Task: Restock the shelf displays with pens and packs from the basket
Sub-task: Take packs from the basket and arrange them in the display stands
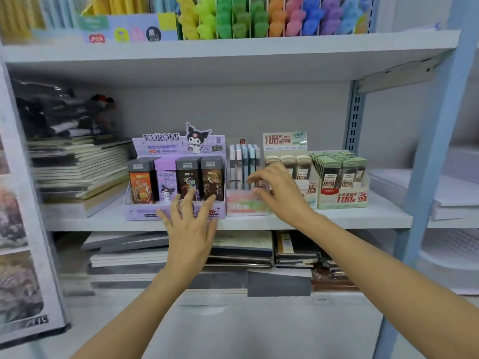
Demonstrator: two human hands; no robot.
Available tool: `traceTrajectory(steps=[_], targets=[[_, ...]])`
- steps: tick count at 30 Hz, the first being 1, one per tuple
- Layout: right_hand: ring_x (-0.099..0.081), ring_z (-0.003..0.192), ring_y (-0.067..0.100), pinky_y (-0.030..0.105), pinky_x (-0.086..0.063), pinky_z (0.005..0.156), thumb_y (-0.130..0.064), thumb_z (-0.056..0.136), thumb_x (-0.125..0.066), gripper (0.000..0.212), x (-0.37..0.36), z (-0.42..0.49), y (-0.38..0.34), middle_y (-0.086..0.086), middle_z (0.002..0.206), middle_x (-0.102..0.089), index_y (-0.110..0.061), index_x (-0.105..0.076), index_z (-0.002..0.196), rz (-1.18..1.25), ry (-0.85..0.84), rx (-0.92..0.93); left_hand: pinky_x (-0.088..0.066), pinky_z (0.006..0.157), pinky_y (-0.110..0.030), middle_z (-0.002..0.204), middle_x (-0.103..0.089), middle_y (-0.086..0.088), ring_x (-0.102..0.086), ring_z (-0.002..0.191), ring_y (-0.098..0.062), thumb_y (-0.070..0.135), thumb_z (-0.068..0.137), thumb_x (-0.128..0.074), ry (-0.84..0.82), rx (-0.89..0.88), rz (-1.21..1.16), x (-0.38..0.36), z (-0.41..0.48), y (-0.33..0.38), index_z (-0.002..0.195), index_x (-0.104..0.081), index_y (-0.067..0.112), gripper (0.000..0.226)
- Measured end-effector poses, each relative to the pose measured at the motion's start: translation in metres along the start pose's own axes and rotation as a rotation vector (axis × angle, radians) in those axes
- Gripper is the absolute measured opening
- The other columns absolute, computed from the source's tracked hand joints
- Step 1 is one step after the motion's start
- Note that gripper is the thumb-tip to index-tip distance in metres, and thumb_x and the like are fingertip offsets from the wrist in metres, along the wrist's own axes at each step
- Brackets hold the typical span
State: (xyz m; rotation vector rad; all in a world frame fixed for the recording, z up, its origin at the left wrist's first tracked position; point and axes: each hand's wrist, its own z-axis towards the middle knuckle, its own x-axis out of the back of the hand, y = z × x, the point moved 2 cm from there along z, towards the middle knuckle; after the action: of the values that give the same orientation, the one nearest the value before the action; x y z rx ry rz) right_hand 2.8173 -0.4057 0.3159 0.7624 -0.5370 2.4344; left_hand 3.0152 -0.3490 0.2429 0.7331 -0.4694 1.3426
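Observation:
A purple Kuromi display box (178, 149) holds several upright packs on the middle shelf (337, 218). My left hand (190, 226) is spread open in front of that box, fingertips at its front edge, holding nothing. Right of it stands a clear pen display (243, 164) with pastel pens upright. My right hand (278, 189) reaches toward that display with straight fingers, empty, fingertips close to the pens. Two cream boxes of pencil-lead packs (342, 174) stand further right. No basket is in view.
Stacked notebooks (77, 167) fill the shelf's left side. The upper shelf carries rows of coloured highlighters (259, 16). More notebook stacks (241, 250) lie on the shelf below. A blue upright post (438, 151) bounds the shelf on the right.

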Motion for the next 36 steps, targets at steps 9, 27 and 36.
traceTrajectory(steps=[9,27,36], targets=[[-0.038,0.126,0.014,0.03,-0.028,0.11,-0.026,0.094,-0.059,0.044,0.019,-0.021,0.019,0.001,0.132,-0.049,-0.017,-0.048,0.136,-0.111,0.16,-0.116,0.006,0.111,-0.068,0.162,-0.009,-0.011,0.004,0.149,-0.035,0.046,0.1,-0.034,0.04,-0.037,-0.006,-0.007,0.005,0.014,0.152,-0.028,0.028,0.056],[-0.043,0.117,0.018,0.029,-0.029,0.098,-0.02,0.09,-0.06,0.038,0.069,-0.058,0.056,0.0,0.123,-0.052,-0.018,-0.052,0.128,-0.333,0.323,-0.192,0.007,0.112,-0.068,0.163,0.003,-0.013,0.011,0.15,-0.03,0.051,0.093,-0.017,-0.013,-0.092,-0.035,-0.022,0.006,0.055,0.154,-0.003,0.033,0.066],[-0.046,0.109,0.024,0.036,-0.032,0.092,-0.02,0.09,-0.063,0.027,0.082,-0.068,0.093,0.004,0.112,-0.055,-0.013,-0.06,0.116,-0.472,0.181,-0.311,0.007,0.113,-0.066,0.16,0.015,-0.019,0.015,0.148,-0.033,0.054,0.092,-0.013,-0.033,-0.097,-0.054,-0.025,0.003,0.069,0.154,0.001,0.026,0.069]])
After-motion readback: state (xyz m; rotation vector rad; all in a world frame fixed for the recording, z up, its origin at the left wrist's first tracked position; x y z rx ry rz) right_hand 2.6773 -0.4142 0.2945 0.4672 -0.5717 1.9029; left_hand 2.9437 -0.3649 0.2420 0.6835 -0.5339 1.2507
